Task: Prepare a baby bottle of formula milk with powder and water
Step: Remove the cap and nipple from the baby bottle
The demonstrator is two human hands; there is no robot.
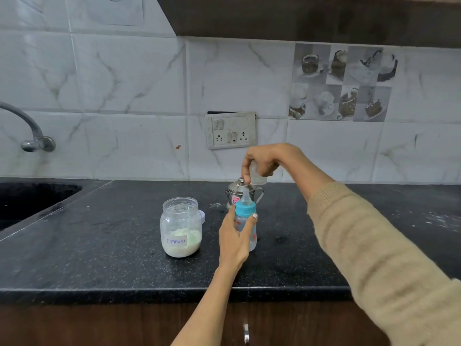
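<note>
The clear cap (258, 175) pinched in the right hand (264, 159) could slip and drop, or knock the teat just beneath it, since only the fingertips hold it. That arm reaches in from the right, wrist bent down. The left hand (233, 239) wraps the baby bottle (245, 221) upright on the counter (99, 245), the formula jar (180, 227) open just to its left.

Jar lid (202, 217) mostly hidden behind formula jar (180, 227).
</note>
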